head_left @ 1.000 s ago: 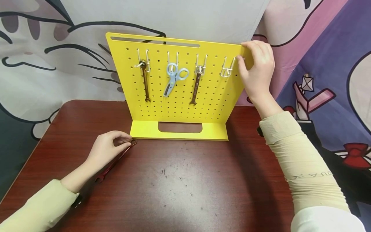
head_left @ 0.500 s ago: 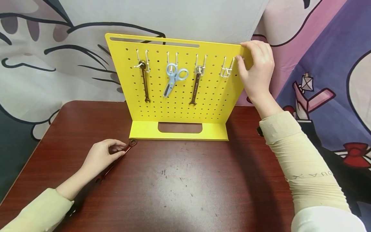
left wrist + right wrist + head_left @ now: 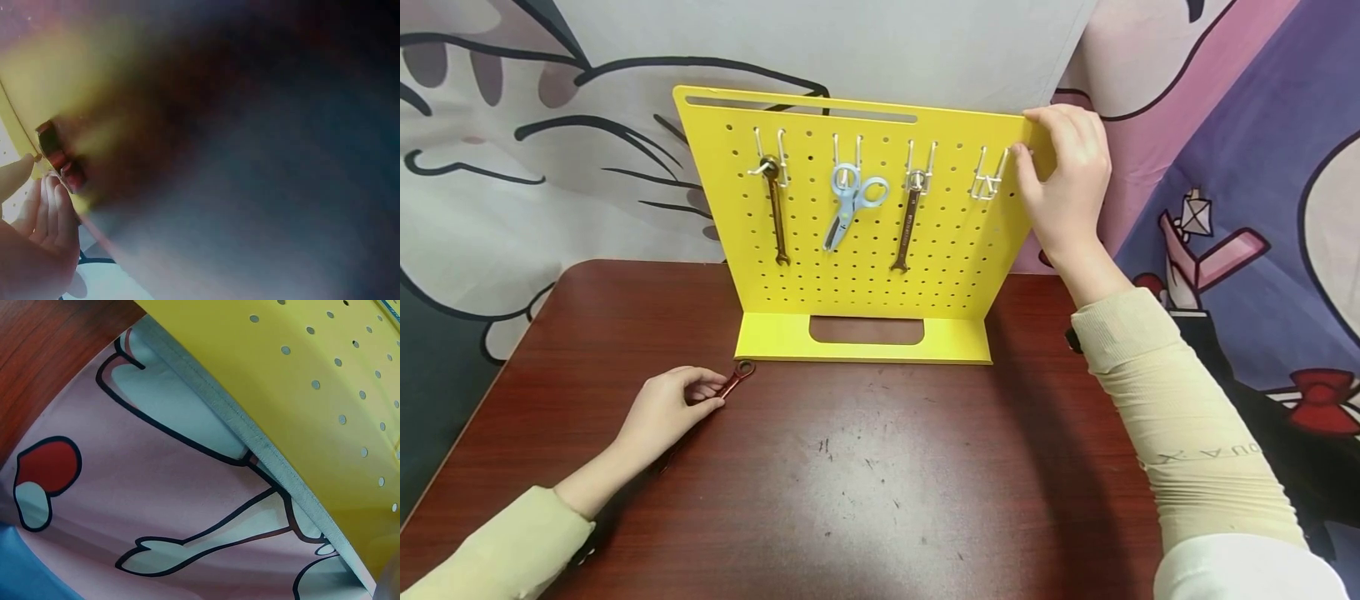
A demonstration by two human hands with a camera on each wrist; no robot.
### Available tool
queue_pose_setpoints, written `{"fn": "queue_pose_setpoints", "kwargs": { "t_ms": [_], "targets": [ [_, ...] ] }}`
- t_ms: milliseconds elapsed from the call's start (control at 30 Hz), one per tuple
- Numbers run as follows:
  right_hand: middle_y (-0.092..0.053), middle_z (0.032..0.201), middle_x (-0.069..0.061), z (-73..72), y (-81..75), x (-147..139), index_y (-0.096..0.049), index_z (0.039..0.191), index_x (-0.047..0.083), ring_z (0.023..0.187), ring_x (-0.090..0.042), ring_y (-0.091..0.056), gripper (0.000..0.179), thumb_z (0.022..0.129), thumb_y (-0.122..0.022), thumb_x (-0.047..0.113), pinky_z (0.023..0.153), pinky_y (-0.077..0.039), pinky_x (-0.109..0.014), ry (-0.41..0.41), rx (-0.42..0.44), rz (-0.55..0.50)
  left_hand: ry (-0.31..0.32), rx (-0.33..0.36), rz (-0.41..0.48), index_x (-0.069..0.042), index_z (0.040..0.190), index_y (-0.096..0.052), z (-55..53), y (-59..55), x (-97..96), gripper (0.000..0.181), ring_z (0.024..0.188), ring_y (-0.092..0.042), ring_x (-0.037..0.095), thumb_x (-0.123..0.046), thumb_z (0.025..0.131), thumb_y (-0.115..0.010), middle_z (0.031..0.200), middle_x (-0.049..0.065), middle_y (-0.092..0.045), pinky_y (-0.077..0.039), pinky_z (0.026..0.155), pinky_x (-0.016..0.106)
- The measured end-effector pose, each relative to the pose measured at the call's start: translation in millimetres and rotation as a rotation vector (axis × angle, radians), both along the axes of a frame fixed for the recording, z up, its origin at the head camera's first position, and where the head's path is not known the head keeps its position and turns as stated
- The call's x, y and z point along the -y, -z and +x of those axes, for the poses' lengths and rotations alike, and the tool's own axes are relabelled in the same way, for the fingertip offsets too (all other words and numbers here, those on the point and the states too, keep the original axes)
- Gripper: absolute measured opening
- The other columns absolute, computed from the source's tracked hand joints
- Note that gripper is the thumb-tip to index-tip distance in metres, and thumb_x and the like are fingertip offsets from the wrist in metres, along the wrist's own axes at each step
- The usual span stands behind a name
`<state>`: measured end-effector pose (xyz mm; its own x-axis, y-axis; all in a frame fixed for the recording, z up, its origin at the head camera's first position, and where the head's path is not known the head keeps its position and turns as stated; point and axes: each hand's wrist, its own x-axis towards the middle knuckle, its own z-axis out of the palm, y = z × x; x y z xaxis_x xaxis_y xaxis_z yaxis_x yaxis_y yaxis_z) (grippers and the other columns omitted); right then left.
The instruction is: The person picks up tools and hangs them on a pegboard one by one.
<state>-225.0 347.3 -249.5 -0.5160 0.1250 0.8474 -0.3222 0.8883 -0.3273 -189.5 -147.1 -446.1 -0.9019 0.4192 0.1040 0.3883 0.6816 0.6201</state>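
Note:
My left hand (image 3: pixel 662 408) is low over the table at left, thumb and fingertips pinching the shaft of a dark red combination wrench (image 3: pixel 743 369). The ring end points at the pegboard's front left corner; the hand covers most of the shaft. In the left wrist view, blurred red metal (image 3: pixel 57 153) shows by the fingertips. My right hand (image 3: pixel 1071 179) grips the upper right corner of a yellow pegboard (image 3: pixel 865 283), thumb in front, fingers over the top edge. On its hooks hang a wrench (image 3: pixel 777 212), light blue scissors (image 3: pixel 847 204) and another wrench (image 3: pixel 908 221).
A bare white hook (image 3: pixel 987 179) is at the board's right, beside my right thumb. The board's foot (image 3: pixel 775 335) lies flat on the brown table (image 3: pixel 880 467). Behind it hangs a cartoon-printed cloth (image 3: pixel 625 150), also seen in the right wrist view.
My left hand has slid back from the wrench's ring end down to its shaft, and its fingers have closed in there. The right hand and the pegboard stay put.

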Motion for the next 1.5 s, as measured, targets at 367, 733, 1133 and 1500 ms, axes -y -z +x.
{"fn": "queue_pose_setpoints", "kwargs": {
  "t_ms": [367,733,1133,1500],
  "targets": [
    [-0.073,0.124,-0.017,-0.4,0.3,-1,-0.076,0.121,0.003,0.123,-0.034,-0.061,0.026,0.098,-0.071,0.013,0.114,-0.044,-0.037,0.001,-0.004,-0.002,-0.006,0.008,-0.033,0.0,0.104,-0.079,-3.5,1.9,-2.9,0.023,0.074,-0.068,0.008,-0.001,0.083,-0.086,0.091,0.009,-0.079,-0.054,0.065,0.017],
    [-0.073,0.124,-0.017,-1.2,0.0,-1,-0.075,0.122,0.003,0.123,-0.034,-0.061,0.027,0.098,-0.072,0.013,0.114,-0.043,-0.037,0.001,-0.007,0.004,0.004,0.097,-0.059,0.0,0.1,-0.079,-11.6,0.0,-4.6,0.019,0.073,-0.068,0.01,-0.005,0.084,-0.086,0.081,0.003,-0.077,-0.052,0.064,0.019],
    [-0.073,0.124,-0.017,0.1,0.4,-1,-0.075,0.123,0.003,0.123,-0.034,-0.061,0.027,0.098,-0.071,0.014,0.114,-0.043,-0.038,0.006,0.0,0.005,-0.029,0.243,0.002,0.002,0.101,-0.08,-13.7,-1.8,-4.2,0.024,0.069,-0.07,0.002,-0.011,0.083,-0.089,0.082,0.006,-0.08,-0.051,0.065,0.014],
    [-0.073,0.124,-0.018,-1.1,0.9,-1,-0.075,0.122,0.003,0.123,-0.034,-0.061,0.027,0.098,-0.071,0.014,0.115,-0.043,-0.038,0.001,-0.001,0.009,-0.022,0.296,-0.02,0.0,0.096,-0.081,-10.6,-7.3,-10.2,0.019,0.073,-0.072,0.01,-0.014,0.085,-0.086,0.082,0.004,-0.08,-0.053,0.068,0.017]
  ]
}}
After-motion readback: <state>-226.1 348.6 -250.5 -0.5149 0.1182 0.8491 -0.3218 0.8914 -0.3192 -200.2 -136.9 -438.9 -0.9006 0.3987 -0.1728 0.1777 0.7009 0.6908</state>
